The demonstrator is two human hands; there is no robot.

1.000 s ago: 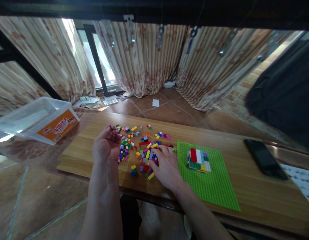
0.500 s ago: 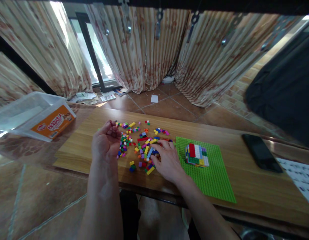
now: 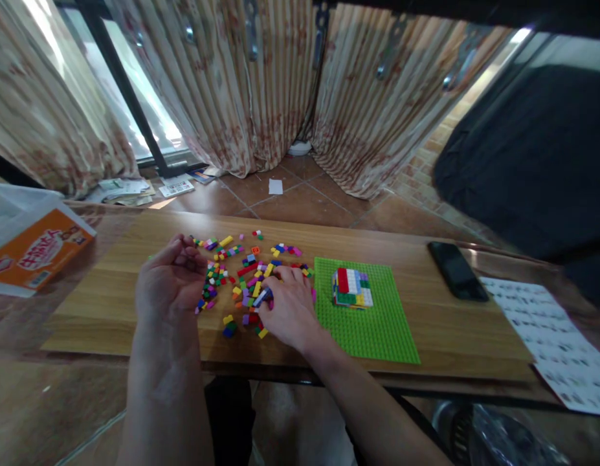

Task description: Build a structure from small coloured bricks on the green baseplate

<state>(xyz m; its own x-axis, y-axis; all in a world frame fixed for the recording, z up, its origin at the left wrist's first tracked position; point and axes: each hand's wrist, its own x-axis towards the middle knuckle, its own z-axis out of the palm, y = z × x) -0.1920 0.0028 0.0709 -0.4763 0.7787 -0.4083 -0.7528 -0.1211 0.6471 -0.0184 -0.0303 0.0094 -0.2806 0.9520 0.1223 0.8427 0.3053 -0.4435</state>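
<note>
My left hand (image 3: 173, 275) is raised at the left edge of the brick pile, palm turned up and fingers loosely curled. I see nothing in its palm. My right hand (image 3: 290, 304) reaches down into the loose toy bricks (image 3: 248, 268), its thumb and fingers around a light blue brick (image 3: 263, 297) that sits tilted at the fingertips. Part of the pile is hidden under this hand. To its right, a small block build (image 3: 352, 288) in red, white, green, yellow and blue stands on a green studded baseplate (image 3: 372, 333).
A black phone (image 3: 457, 270) lies right of the baseplate, with a printed sheet (image 3: 556, 343) beyond it. At the far left stands a clear plastic box (image 3: 18, 207) with an orange label. The wooden table (image 3: 100, 304) has its near edge close to my body.
The view has shifted right, so everything sits further left. My right fingers have closed in on the light blue brick, which has tilted. My left hand keeps its pose.
</note>
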